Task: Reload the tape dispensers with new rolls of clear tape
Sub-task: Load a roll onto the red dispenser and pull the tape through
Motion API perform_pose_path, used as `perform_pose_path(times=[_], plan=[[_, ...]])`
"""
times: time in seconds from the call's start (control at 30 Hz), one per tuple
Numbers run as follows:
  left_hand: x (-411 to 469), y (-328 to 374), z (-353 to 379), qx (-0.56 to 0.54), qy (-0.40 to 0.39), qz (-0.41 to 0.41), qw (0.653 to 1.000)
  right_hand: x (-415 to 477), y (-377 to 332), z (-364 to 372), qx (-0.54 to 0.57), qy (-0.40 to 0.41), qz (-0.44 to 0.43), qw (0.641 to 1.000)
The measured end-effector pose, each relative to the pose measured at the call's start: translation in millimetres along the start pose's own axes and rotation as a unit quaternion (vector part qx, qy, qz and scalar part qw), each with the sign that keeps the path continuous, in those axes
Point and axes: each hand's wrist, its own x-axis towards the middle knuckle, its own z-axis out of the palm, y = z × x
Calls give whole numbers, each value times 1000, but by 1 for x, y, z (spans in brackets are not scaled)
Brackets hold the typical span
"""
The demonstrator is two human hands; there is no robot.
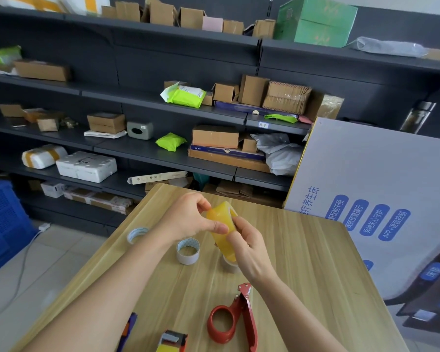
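Above the middle of the wooden table [302, 262] I hold a stack of yellowish clear tape rolls [222, 229]. My left hand [188, 219] pinches the top of the stack. My right hand [249, 247] grips its lower side. A red tape dispenser [230, 318] lies empty near the front edge. A second dispenser [172, 341] with yellow tape shows at the bottom edge. A blue and orange tool [127, 331] lies to its left, partly cut off.
Two empty cardboard tape cores [188, 251] [137, 235] stand on the table's left part. Dark shelves [163, 153] with parcels and boxes run behind. A large printed carton [371, 199] leans at the right. A blue crate [3, 219] sits on the floor at left.
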Motion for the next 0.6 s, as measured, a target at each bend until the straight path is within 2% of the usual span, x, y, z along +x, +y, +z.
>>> perform_pose_path(times=[0.27, 0.6], plan=[[0, -8, 6, -13, -14, 28, 999, -4, 1, 2, -17, -3, 1, 1000], [-2, -10, 15, -31, -37, 1, 999, -5, 6, 2, -18, -3, 22, 1000]])
